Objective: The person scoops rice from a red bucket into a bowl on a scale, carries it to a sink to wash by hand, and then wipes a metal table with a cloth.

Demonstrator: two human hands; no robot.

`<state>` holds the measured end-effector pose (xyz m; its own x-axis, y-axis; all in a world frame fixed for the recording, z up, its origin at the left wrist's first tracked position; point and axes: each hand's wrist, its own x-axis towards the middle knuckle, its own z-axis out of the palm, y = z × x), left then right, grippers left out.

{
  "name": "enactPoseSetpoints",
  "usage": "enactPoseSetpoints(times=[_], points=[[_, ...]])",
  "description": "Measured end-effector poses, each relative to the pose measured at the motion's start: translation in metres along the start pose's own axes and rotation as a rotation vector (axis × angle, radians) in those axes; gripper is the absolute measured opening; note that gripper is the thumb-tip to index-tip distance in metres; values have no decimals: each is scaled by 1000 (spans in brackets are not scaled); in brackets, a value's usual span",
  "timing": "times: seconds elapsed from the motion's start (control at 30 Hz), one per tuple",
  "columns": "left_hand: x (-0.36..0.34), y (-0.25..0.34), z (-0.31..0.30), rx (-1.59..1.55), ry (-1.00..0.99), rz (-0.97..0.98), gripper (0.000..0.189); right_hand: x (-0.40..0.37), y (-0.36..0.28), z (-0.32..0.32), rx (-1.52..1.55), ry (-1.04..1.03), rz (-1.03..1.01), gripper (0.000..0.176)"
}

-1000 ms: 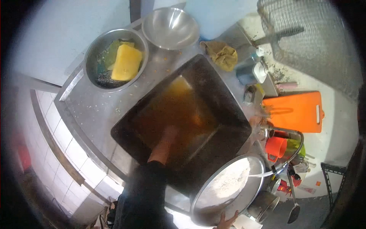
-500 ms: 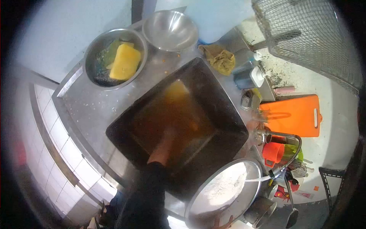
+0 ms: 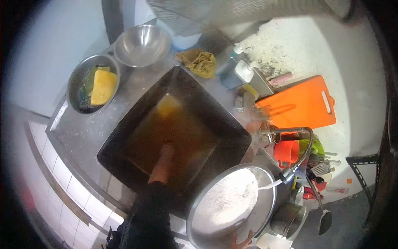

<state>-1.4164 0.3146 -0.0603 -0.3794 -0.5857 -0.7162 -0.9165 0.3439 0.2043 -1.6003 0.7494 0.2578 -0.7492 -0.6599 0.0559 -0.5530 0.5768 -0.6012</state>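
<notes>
My left hand reaches down into a dark, square-sided pan of cloudy brown liquid. Its fingers are under the surface and hidden, so what they touch does not show. To the right of that arm stands a large metal bowl filled with white, foamy-looking stuff. My right hand is at the bowl's near edge, fingers bent on the rim, mostly cut off by the frame. A flexible faucet points into the bowl, with a pale stream at its end.
A steel bowl with a yellow sponge and another steel bowl stand at the back left. A brown cloth, pump bottles, an orange cutting board, a red cup and utensils line the right side.
The view has shifted, so the pan and bowls sit further left in the picture. My left hand stays in the liquid, with a little more of it showing.
</notes>
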Motion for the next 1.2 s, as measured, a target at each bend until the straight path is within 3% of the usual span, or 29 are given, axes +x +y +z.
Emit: enactPoseSetpoints(times=[0.03,0.1,0.17,0.2,0.27,0.33,0.4,0.47,0.5,0.57,0.6,0.67,0.8,0.87,0.9,0.97,1.03,1.1,1.17,1.2], points=[[4,-2,8,18,51,-29,27,5,-12,2,1,5,12,84],[-9,0,16,52,69,-45,27,5,-34,0,-429,67,61,80],[-53,-2,-33,161,-141,106,28,1,-31,-4,-415,58,134,80],[-60,-5,-36,188,-153,119,28,-4,-31,-4,-397,56,179,79],[-70,-8,-36,88,38,187,30,-3,-36,-3,-389,84,155,78],[-48,-15,-12,110,101,174,29,3,-40,2,-356,149,63,76],[-5,-18,29,118,155,167,29,-5,-24,-1,-348,149,123,76],[31,-26,46,75,-38,18,39,-2,-31,5,-324,146,186,77],[14,-23,52,89,-49,26,39,2,-58,0,-298,129,220,77],[-10,-17,48,29,619,190,41,10,-66,6,-251,127,250,77],[-4,-16,35,45,615,199,41,10,-60,5,-292,130,239,76],[0,-18,38,-182,127,70,51,0,-72,2,-353,103,260,75],[-28,-11,7,-96,-4,22,51,19,-94,8,-331,75,341,66],[-36,-16,-5,6,-104,137,46,15,-94,6,-334,88,332,66],[-31,-19,6,9,-92,136,46,14,-92,6,-327,90,315,66],[8,-29,53,40,418,206,33,13,-74,13,-313,113,292,66],[1,-25,55,30,304,213,28,-4,-48,4,-404,141,180,72],[19,-36,56,41,219,206,24,12,-80,7,-350,124,252,68],[30,-45,80,-6,281,228,47,27,-96,16,-309,90,351,65],[14,-49,93,2,229,232,47,23,-99,14,-292,91,390,63]])
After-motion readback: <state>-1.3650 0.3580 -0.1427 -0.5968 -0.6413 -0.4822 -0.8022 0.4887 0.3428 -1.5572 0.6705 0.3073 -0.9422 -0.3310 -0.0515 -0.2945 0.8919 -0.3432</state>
